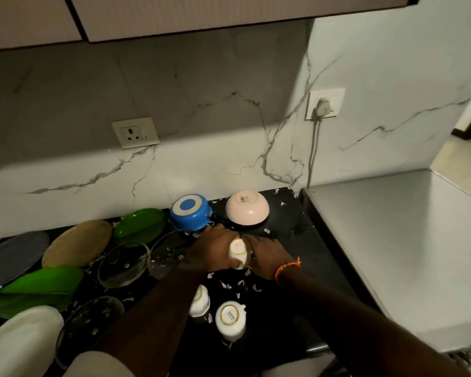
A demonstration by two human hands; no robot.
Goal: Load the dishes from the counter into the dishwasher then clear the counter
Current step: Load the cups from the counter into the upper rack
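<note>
Both hands meet around one upturned white cup (238,251) on the black counter (288,232). My left hand (215,248) grips its left side, and my right hand (267,254) holds its right side. Two more white cups (230,319) (200,300) stand upside down nearer to me. Behind the hands sit an upturned blue bowl (189,212) and a pink bowl (247,210). To the left lie glass plates (123,263), green leaf-shaped plates (139,227), a tan plate (76,247), a grey plate (11,254) and a white plate (19,341).
A steel-grey surface (392,240) adjoins the counter on the right. A cable (312,159) runs down the marble wall from a plugged socket (324,104). Another wall socket (135,131) sits at the left, with cabinets overhead.
</note>
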